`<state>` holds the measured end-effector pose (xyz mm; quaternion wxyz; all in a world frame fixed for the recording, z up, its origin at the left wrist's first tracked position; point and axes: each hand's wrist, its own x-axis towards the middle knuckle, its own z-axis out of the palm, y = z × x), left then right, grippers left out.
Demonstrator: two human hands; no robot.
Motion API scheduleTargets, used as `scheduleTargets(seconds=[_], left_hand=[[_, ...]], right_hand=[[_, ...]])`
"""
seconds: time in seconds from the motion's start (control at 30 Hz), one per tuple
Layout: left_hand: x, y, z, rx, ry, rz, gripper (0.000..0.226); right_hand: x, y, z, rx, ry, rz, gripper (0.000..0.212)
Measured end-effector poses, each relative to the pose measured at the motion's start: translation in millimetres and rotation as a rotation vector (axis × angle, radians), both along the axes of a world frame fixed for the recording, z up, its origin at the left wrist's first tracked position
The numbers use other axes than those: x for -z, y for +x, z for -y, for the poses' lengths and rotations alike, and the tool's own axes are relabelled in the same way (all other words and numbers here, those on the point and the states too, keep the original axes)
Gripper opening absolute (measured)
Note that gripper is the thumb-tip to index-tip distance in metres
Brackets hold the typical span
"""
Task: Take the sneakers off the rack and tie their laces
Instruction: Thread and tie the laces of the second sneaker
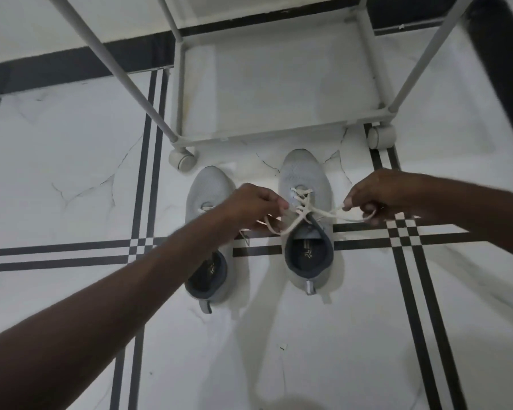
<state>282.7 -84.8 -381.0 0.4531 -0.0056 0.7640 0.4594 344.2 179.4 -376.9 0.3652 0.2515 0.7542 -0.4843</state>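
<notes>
Two light grey sneakers stand side by side on the floor, toes toward the rack. The right sneaker (pixel 304 179) has white laces (pixel 323 213) crossed over its tongue and pulled out to both sides. My left hand (pixel 249 208) pinches the lace end on the left, hovering over the left sneaker (pixel 209 187) and hiding its middle. My right hand (pixel 379 195) grips the other lace end, out to the right of the shoe. The white rack (pixel 279 134) stands just beyond the toes, its bottom shelf bare.
The rack rolls on castor wheels; one wheel (pixel 182 161) sits close to the left sneaker's toe, another wheel (pixel 381 137) is at the right. The floor is white marble tile with black stripe lines (pixel 71 253). A dark skirting runs along the wall behind.
</notes>
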Motion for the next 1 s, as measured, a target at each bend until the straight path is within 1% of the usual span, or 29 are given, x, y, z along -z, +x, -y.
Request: scheduleTargets(seconds=[0.07, 0.13, 0.27, 0.33, 0.4, 0.43, 0.53, 0.6, 0.63, 0.7, 0.73, 0.8, 0.87, 0.9, 1.0], left_hand=[[-7, -20, 20, 0.028, 0.0, 0.031, 0.016], [-9, -41, 43, 0.143, -0.087, -0.031, 0.016], [3, -56, 67, 0.423, -0.423, -0.215, 0.012], [11, -49, 68, 0.496, -0.513, -0.349, 0.014], [20, -36, 64, 0.527, -0.536, -0.477, 0.022], [24, -29, 60, 0.526, -0.513, -0.516, 0.025], [29, -5, 35, 0.464, -0.367, -0.657, 0.032], [31, 9, 15, 0.472, -0.29, -0.746, 0.03], [33, 15, 5, 0.492, -0.271, -0.761, 0.028], [36, 24, -9, 0.507, -0.264, -0.776, 0.024], [37, 26, -13, 0.505, -0.284, -0.789, 0.021], [38, 24, -17, 0.498, -0.328, -0.796, 0.015], [38, 22, -15, 0.472, -0.321, -0.777, 0.012], [37, 22, -13, 0.472, -0.32, -0.782, 0.011], [40, 24, -5, 0.529, -0.393, -0.827, 0.013]], right_hand=[[-4, -1, -20, -0.073, -0.022, 0.01, 0.017], [-5, -2, -35, -0.149, 0.028, 0.008, 0.02], [10, -4, -49, -0.289, 0.304, 0.045, 0.034], [19, 0, -47, -0.39, 0.468, 0.016, 0.032], [24, 8, -36, -0.486, 0.599, -0.12, 0.025], [26, 12, -29, -0.497, 0.646, -0.213, 0.02], [30, 19, -1, -0.449, 0.741, -0.53, 0.011], [32, 19, 17, -0.454, 0.694, -0.633, 0.013], [33, 20, 25, -0.472, 0.612, -0.659, 0.019], [36, 23, 39, -0.481, 0.447, -0.653, 0.028], [37, 25, 44, -0.475, 0.421, -0.648, 0.029], [40, 26, 49, -0.447, 0.453, -0.67, 0.02], [42, 26, 48, -0.44, 0.494, -0.692, 0.007], [43, 25, 47, -0.449, 0.509, -0.693, 0.003], [47, 26, 36, -0.428, 0.52, -0.672, 0.012]])
